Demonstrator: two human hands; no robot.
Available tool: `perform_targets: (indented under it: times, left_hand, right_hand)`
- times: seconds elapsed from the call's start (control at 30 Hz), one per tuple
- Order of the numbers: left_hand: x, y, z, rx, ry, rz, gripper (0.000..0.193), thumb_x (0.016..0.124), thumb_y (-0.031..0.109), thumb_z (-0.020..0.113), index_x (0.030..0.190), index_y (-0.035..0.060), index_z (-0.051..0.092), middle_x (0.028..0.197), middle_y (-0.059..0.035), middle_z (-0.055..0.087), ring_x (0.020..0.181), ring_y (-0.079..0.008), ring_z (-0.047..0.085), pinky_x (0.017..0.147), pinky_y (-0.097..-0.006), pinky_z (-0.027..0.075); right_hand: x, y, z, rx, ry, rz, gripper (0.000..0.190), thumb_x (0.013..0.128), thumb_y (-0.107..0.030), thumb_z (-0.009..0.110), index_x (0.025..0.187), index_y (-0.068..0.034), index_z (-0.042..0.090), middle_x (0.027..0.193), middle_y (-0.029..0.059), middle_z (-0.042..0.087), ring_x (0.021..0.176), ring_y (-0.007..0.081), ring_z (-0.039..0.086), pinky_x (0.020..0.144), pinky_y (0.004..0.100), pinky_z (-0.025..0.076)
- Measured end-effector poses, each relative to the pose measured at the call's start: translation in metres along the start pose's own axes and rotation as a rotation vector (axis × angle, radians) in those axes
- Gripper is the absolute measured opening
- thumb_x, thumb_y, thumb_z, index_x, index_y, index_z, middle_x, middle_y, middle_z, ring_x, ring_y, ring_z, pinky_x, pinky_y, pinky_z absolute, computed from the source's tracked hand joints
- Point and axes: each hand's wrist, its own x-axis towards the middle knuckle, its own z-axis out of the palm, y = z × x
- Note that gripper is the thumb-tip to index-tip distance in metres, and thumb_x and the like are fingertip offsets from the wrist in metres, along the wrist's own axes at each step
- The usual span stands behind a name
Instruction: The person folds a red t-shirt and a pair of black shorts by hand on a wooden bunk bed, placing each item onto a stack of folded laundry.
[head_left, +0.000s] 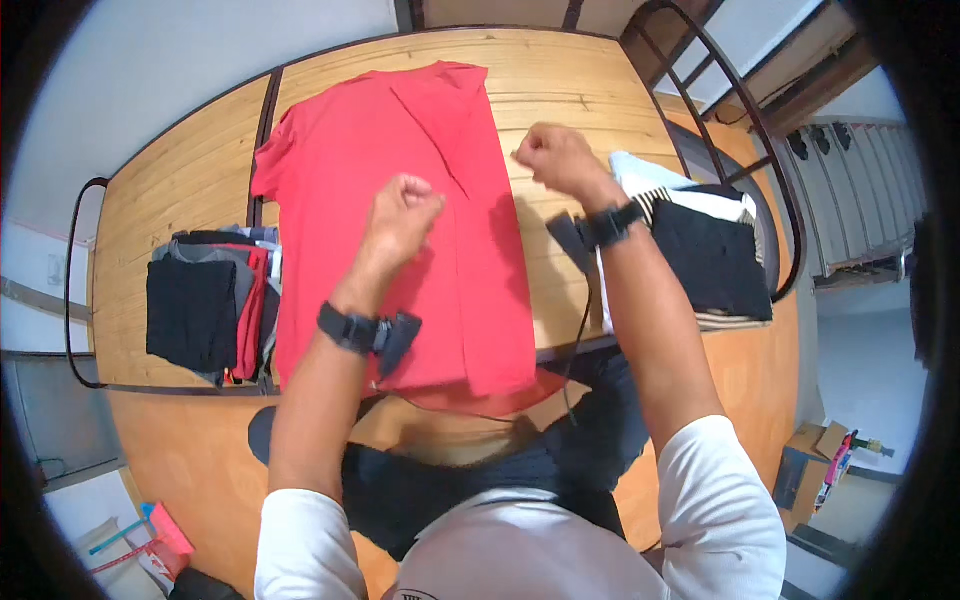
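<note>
A coral-red T-shirt (375, 180) lies spread on the slatted wooden bed boards (570, 82). Its right side is folded inward lengthwise, and the left sleeve sticks out. Below, the hem reaches over the front edge of the boards. My left hand (401, 221) is above the middle of the shirt, fingers curled with no cloth visible in them. To the right of the shirt's folded edge, my right hand (559, 161) hovers over the boards, its fingers also curled in and nothing seen in them. Each wrist wears a black strap with a small device (360, 334).
Folded clothes (191, 307) are stacked at the left. Another stack of folded clothes (709, 247) sits at the right, by my right forearm. Dark metal rails (731, 82) rise at the bed's right end. A thin cable (581, 330) hangs from the right wrist device.
</note>
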Motion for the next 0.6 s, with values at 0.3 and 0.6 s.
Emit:
perform_targets:
  times: [0.3, 0.6]
  left_hand:
    - [0.190, 0.000, -0.040, 0.073, 0.088, -0.151, 0.021, 0.092, 0.020, 0.069, 0.104, 0.0047, 0.060, 0.087, -0.0045, 0.062, 0.065, -0.0129, 0.061, 0.049, -0.0275, 0.051]
    - [0.298, -0.031, -0.033, 0.535, 0.340, 0.252, 0.056, 0.085, 0.033, 0.073, 0.127, -0.0017, 0.062, 0.103, -0.0211, 0.071, 0.103, -0.0374, 0.066, 0.090, -0.0438, 0.052]
  right_hand:
    - [0.167, 0.032, -0.007, -0.073, -0.042, 0.107, 0.032, 0.082, -0.006, 0.055, 0.110, -0.001, 0.069, 0.104, 0.0201, 0.071, 0.088, 0.0328, 0.071, 0.072, 0.0401, 0.059]
    - [0.260, 0.078, 0.025, -0.200, 0.010, -0.287, 0.035, 0.081, 0.001, 0.057, 0.113, -0.007, 0.068, 0.110, 0.0181, 0.067, 0.108, 0.0324, 0.063, 0.091, 0.0425, 0.051]
